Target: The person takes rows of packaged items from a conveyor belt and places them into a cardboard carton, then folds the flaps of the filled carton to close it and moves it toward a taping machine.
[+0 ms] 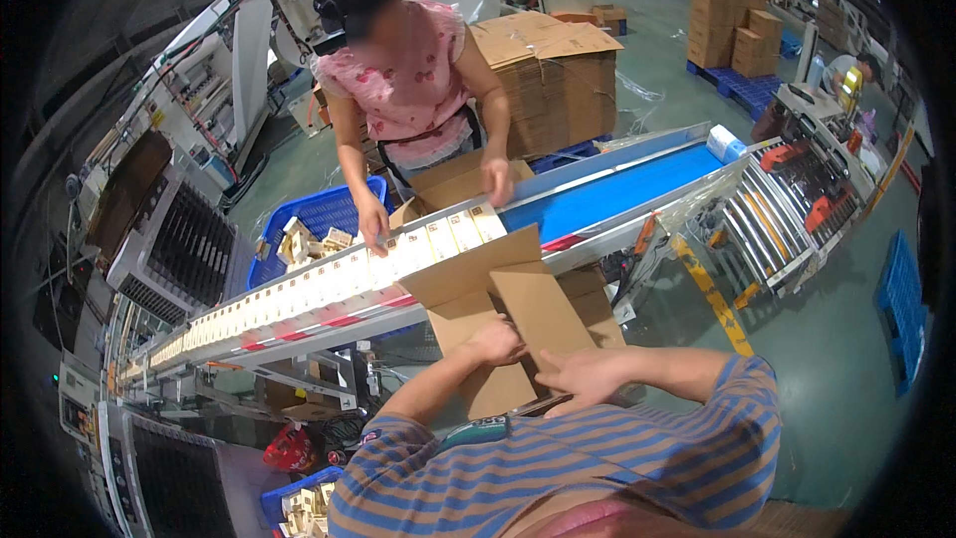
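An open brown cardboard box stands just in front of me, below the conveyor, its flaps raised. My left hand curls over a flap near the box's middle. My right hand lies flat on the lower right flap, fingers pointing left. A long row of small white cartons rides the blue conveyor belt. Across the belt a person in a pink top has one hand and the other hand on the cartons at the row's end, next to another open cardboard box.
A blue crate with loose cartons stands behind the belt. Stacked flat cardboard sits on a pallet beyond. A roller conveyor is at right, grey machines at left. Yellow floor tape runs beside the box.
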A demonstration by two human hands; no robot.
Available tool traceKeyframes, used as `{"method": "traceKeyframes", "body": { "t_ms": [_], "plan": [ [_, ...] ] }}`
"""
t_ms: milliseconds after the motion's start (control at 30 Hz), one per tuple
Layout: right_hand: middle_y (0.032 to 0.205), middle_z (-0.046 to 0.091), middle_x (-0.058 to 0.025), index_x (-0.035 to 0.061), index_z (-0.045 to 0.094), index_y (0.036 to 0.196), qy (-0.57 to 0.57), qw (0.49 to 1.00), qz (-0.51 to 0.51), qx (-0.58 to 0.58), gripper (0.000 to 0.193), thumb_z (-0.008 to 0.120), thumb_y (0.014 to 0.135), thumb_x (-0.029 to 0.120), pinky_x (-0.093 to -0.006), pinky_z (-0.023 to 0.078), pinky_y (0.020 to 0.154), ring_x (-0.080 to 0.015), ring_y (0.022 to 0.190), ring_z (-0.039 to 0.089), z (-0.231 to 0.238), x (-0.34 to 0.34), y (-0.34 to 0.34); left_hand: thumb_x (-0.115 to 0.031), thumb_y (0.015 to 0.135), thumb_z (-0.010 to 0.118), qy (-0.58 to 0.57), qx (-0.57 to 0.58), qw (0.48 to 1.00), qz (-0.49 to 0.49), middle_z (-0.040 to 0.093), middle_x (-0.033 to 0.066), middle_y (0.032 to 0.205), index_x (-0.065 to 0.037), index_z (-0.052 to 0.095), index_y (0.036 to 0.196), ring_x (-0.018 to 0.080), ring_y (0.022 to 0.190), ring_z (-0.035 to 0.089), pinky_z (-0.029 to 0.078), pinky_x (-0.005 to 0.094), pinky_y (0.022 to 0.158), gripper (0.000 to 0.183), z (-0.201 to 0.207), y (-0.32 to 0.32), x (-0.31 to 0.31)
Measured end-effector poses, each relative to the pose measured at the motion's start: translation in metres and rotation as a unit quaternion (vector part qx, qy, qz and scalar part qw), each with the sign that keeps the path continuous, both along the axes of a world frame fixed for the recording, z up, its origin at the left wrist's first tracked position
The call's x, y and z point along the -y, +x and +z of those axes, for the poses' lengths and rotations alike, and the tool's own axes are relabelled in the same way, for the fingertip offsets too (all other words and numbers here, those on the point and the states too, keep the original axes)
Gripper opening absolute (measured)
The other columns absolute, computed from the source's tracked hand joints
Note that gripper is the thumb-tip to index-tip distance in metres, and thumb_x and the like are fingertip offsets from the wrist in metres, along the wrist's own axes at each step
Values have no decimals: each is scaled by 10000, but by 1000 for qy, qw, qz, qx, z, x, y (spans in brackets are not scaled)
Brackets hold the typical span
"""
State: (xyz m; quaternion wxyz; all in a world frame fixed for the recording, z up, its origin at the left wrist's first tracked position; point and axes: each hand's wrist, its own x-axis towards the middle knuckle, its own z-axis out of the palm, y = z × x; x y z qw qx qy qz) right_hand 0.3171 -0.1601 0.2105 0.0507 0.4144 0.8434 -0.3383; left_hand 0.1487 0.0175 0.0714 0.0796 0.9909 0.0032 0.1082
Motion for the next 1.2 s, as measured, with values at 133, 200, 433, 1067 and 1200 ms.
{"method": "traceKeyframes", "body": {
  "t_ms": [133, 200, 433, 1067, 1200],
  "plan": [
    [1233, 448, -264, -31, 483, 1216, -3, 993, 50, -111, 607, 472, 900, 487, -443, 327, 1016, -393, 1195, 408, -19, -59, -11, -215, 701, 655, 113, 70, 991, 28, 615, 82, 739, -112, 640, 744, 259, 819, 591, 391, 456, 873, 113, 53, -21, -28],
    [1165, 516, -208, 17, 547, 1144, 279, 937, -29, -210, 509, 492, 896, 459, -447, 310, 1028, -342, 1178, 423, -77, -79, -26, -161, 672, 676, 165, 246, 953, 64, 610, 79, 887, -127, 653, 841, 252, 929, 567, 356, 494, 936, 174, 85, -27, -56],
    [1065, 610, -53, 94, 648, 1006, 413, 863, -209, -204, 254, 606, 826, 268, -397, 419, 890, -242, 1013, 551, -130, -92, -50, -314, 752, 689, 149, 238, 900, 335, 578, 155, 1053, -50, 558, 1134, 310, 1065, 531, 319, 515, 986, 482, 101, -39, -57],
    [1244, 501, -224, -7, 540, 1173, 373, 766, -515, -95, 445, 518, 872, 320, -435, 385, 973, -372, 1169, 461, -203, -7, 200, -363, 859, 593, -114, 233, 836, 483, 558, 206, 1209, 0, 485, 1270, 318, 1116, 528, 404, 392, 955, 559, -67, -12, 33],
    [1330, 488, -128, -3, 462, 1309, 13, 561, -697, -448, 571, 365, 969, 446, -325, 344, 1016, -223, 1224, 450, -250, 32, 268, -394, 878, 606, -648, -21, 567, 509, 625, 48, 1032, -32, 578, 1179, 142, 922, 567, 454, 294, 771, 472, -106, 0, 89]
  ]
}}
